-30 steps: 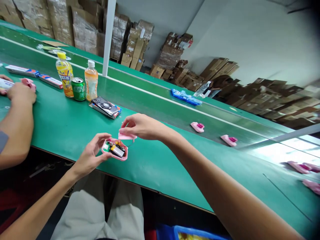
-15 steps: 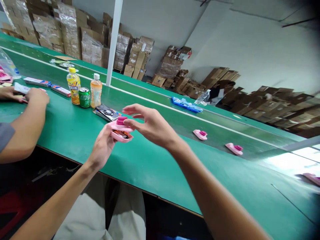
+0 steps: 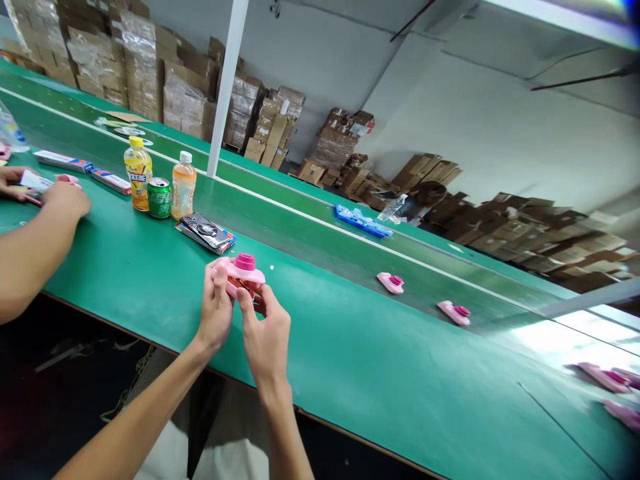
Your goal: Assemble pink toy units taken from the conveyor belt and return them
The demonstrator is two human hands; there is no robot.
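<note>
A pink camera-shaped case [image 3: 243, 273] with a magenta round knob on top is held above the green table. A gap between its halves shows dark and orange parts inside. My left hand [image 3: 216, 310] grips its left end, thumb on the near side. My right hand [image 3: 265, 330] has its thumb and fingers closed on the lower right edge of the case. Just beyond it, a phone with a ring on its back [image 3: 206, 230] lies on a flat box.
A yellow-capped bottle [image 3: 138, 175], a green can [image 3: 160, 199] and an orange bottle [image 3: 184, 187] stand back left. A person's arm [image 3: 45, 240] works at far left. Pink cases [image 3: 391, 283] lie on the belt, with a blue tray [image 3: 363, 221] beyond.
My right hand has come down from above the knob to the case's lower right edge. The view has shifted, and more pink cases show at the far right.
</note>
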